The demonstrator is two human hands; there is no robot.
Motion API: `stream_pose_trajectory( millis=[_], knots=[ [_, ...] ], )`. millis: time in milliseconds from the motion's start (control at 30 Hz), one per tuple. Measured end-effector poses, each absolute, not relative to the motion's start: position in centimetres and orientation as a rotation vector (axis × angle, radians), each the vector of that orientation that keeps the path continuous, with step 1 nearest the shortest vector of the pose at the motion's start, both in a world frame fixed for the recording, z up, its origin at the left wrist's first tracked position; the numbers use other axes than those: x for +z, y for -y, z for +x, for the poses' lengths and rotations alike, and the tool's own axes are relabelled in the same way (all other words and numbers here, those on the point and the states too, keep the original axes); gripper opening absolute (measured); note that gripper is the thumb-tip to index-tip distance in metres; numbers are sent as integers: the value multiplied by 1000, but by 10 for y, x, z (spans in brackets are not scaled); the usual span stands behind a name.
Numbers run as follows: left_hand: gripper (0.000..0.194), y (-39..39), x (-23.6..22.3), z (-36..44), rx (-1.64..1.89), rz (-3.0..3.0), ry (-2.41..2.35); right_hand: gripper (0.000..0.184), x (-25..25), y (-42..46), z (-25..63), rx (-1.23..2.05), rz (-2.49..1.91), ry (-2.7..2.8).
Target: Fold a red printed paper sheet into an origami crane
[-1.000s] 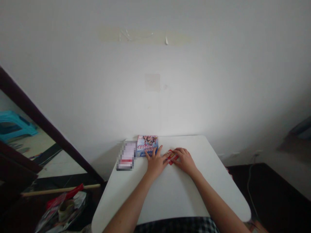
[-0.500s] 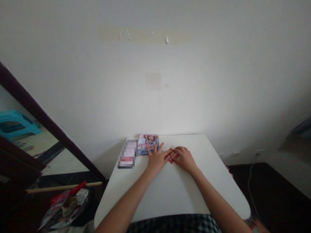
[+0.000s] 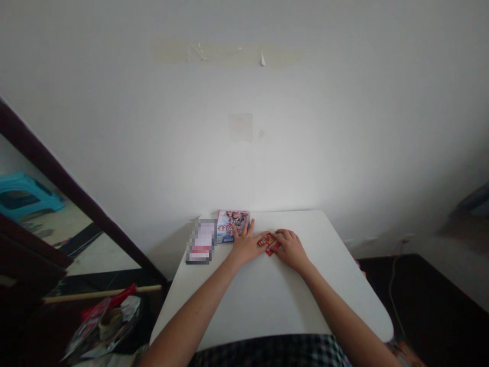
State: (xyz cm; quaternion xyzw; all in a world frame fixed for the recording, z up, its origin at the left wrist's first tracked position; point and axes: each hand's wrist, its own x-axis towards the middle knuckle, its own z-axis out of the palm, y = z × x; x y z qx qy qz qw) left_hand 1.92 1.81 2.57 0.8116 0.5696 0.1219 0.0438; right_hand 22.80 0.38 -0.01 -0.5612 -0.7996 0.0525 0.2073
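A small red paper piece (image 3: 271,245) with yellow and dark print, apparently folded, lies on the white table (image 3: 267,300) between my hands. My left hand (image 3: 246,247) has its fingers spread, and its thumb presses the left edge of the paper. Its fingertips reach over the lower right of a colourful printed booklet or packet (image 3: 225,229). On the other side, my right hand (image 3: 292,250) has curled fingers and thumb holding the paper against the table. Those fingers cover part of its right side.
A phone-like object (image 3: 201,242), pixelated, lies left of the booklet. The table's far edge meets a white wall (image 3: 244,168). At lower left, a bag with a tape roll (image 3: 110,323) is on the floor near a mirror or glass panel (image 3: 95,255).
My left thumb and fingers have shifted slightly on the paper, and more of its printed left part shows. My right hand stays nearly still.
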Motion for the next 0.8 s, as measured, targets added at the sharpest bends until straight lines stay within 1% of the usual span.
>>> stream_pose_trajectory(
  millis=[233,500,800],
  knots=[
    [51,-14,19,20,453,2489,-1760,51,3,-2,222,142,-1612,2235],
    [50,-11,23,22,444,2454,-1791,43,2,12,220,78,-1710,2170],
    [50,-12,20,22,449,2454,-1786,39,-2,33,237,37,-1743,2140]
  ],
)
